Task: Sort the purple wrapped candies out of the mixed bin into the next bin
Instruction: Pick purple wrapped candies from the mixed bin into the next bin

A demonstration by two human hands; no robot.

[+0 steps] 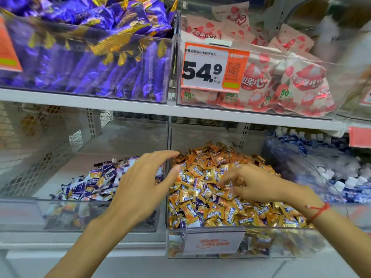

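Note:
The mixed bin [212, 232] is a clear box on the lower shelf, heaped with orange wrapped candies [210, 157] and a few purple ones [198, 202] scattered among them. To its left stands a clear bin [100, 215] holding a low pile of purple wrapped candies [96, 181]. My left hand [140, 189] hovers over the divide between the two bins, fingers spread and gently bent, holding nothing. My right hand [255, 182] reaches into the orange heap, its fingertips down among the wrappers; whether it pinches one is hidden.
The shelf above carries a bin of large purple-and-gold packs [90, 57] and a bin of pink-and-white packs [281, 83] with an orange price tag [212, 67]. A bin of blue-and-white candies [331, 177] sits at the right. A red string circles my right wrist [319, 211].

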